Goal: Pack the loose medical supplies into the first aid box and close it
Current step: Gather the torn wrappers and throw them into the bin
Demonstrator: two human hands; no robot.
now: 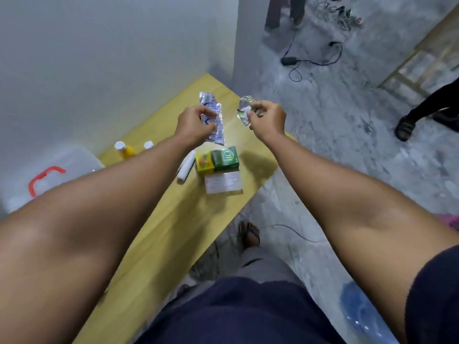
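My left hand point(192, 126) pinches a foil blister strip point(214, 120), my right hand point(267, 120) a crumpled one point(244, 108); light, flimsy, best gripped at the edges.

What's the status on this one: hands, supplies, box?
Left hand holds blue foil strip; right hand holds crumpled strip. Cartons, tube, bottles still on table. Box far left.

The room was evenly, softly lit; my arms threw faint shadows on the yellow table point(154, 219). Around the table, wide-angle bending curved the walls, and everything looked slightly blurred.
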